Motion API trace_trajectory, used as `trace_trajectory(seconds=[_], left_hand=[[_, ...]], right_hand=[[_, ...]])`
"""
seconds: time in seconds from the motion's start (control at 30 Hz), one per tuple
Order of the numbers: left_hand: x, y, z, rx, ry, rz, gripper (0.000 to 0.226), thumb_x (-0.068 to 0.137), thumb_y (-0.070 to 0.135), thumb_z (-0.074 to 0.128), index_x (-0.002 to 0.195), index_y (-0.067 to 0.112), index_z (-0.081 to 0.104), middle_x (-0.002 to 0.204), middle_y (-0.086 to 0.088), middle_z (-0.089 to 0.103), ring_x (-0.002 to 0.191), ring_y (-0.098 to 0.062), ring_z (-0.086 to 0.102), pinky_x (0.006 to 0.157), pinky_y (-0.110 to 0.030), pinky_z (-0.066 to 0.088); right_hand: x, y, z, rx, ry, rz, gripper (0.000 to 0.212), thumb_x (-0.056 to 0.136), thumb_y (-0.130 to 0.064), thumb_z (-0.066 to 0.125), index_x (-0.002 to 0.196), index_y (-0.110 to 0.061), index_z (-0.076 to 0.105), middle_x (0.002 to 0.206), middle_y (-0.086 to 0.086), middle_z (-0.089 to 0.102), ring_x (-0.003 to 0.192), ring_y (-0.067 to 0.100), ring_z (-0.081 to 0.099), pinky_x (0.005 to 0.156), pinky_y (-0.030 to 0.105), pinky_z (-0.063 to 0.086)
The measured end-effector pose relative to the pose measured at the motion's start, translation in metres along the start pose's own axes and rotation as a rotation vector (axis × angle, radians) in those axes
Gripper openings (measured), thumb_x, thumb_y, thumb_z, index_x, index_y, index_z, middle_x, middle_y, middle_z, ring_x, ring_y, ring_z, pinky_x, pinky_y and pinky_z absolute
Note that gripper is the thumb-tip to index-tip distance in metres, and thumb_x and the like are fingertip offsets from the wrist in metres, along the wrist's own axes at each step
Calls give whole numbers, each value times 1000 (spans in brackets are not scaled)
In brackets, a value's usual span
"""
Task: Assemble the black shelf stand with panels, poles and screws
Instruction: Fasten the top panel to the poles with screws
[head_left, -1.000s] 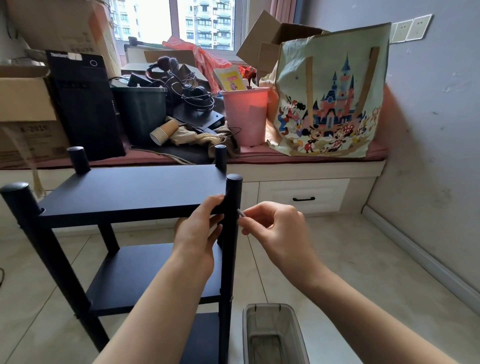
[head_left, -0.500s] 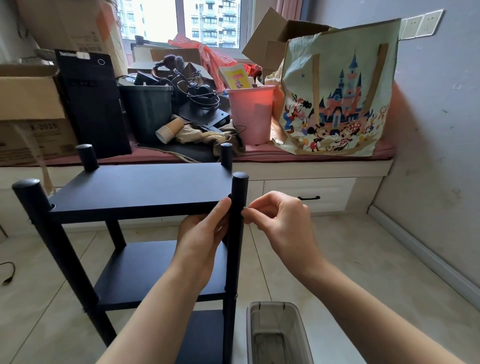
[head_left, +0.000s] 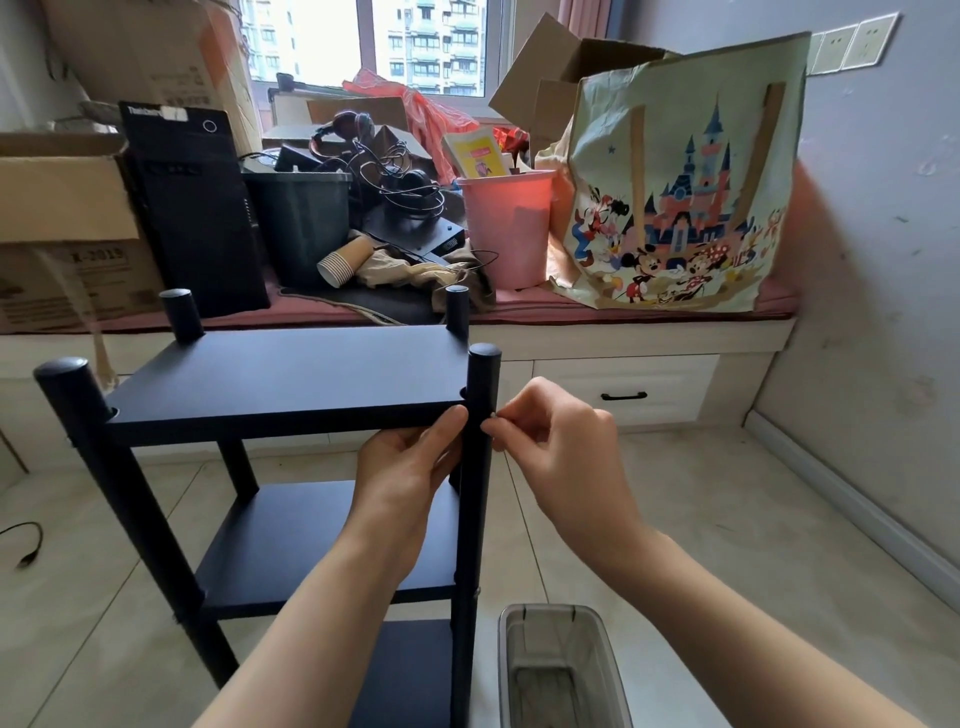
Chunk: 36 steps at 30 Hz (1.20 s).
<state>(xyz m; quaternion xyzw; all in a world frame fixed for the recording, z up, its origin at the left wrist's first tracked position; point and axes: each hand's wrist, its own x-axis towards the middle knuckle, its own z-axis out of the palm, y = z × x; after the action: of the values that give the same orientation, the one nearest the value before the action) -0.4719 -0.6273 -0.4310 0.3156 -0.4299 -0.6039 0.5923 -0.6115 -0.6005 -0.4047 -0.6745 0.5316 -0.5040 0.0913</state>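
At the far left of the frame a cardboard box sits on the window seat, with a black computer tower just right of it, then a dark bin, a stack of paper cups lying on its side, a pink bucket and, toward the upper right, a cartoon castle bag. The black shelf stands on the tiled floor in the left and centre of the frame, three panels seen one above another between four poles. The left hand grips the near right pole just under the top panel, thumb up against the panel's front edge. Directly right of the pole, the right hand pinches a small screw between thumb and forefinger, its tip touching the pole's side at the level of the top panel; the other fingers are curled. At the bottom centre, right of the pole, stands a clear plastic container.
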Motion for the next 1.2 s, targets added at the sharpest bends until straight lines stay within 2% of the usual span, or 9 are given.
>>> trace_trajectory(seconds=[0.13,0.3,0.43,0.57,0.73,0.83,1.03,1.2], left_hand=[[1,-1,-1,39,15,13,40,80,27,68,110,2,72,107,-13,76,106,-25,72,105,-41,49],[1,-2,-1,65,1,30,40,80,28,66,112,4,72,106,-10,77,104,-24,73,102,-39,50],[1,-1,-1,74,6,30,40,81,27,66,114,6,71,108,-8,77,104,-23,73,101,-38,50],[2,-2,-2,90,11,31,44,80,30,66,115,5,71,108,-8,77,105,-23,72,101,-38,51],[1,-2,-1,73,20,14,25,93,18,61,111,4,72,106,-10,77,103,-23,73,98,-35,52],[1,-2,0,87,20,7,23,97,17,59,113,5,72,107,-10,77,104,-23,73,98,-35,52],[-2,0,2,90,24,8,19,97,16,58,107,9,73,104,-8,78,103,-21,73,98,-34,51],[-2,-1,1,99,38,16,23,97,17,59,111,6,72,106,-9,77,105,-22,72,103,-38,50]], right_hand=[[1,-3,-2,37,-35,38,14,87,-22,75,82,-11,67,69,-5,70,67,4,67,64,13,50],[7,-2,-7,321,-77,238,14,85,-20,76,78,-10,68,65,0,72,63,6,69,65,21,52],[5,-5,-3,225,-64,192,16,84,-21,77,77,-11,66,66,-3,73,65,6,69,66,20,53],[5,-7,-6,227,-23,186,22,82,-28,79,76,-11,67,62,-2,71,56,2,65,56,10,43],[0,-5,-8,242,-62,225,13,82,-20,80,82,-13,69,72,-3,74,71,4,71,69,18,55],[1,-3,-14,312,-106,279,3,87,-11,74,89,-12,73,78,-2,76,78,5,73,71,20,55],[3,-4,-13,422,-115,340,5,91,-10,68,89,-8,72,78,5,76,64,2,67,65,18,51],[4,-4,-12,463,-113,364,7,92,-9,66,90,-6,72,79,6,76,65,2,68,66,18,52]])
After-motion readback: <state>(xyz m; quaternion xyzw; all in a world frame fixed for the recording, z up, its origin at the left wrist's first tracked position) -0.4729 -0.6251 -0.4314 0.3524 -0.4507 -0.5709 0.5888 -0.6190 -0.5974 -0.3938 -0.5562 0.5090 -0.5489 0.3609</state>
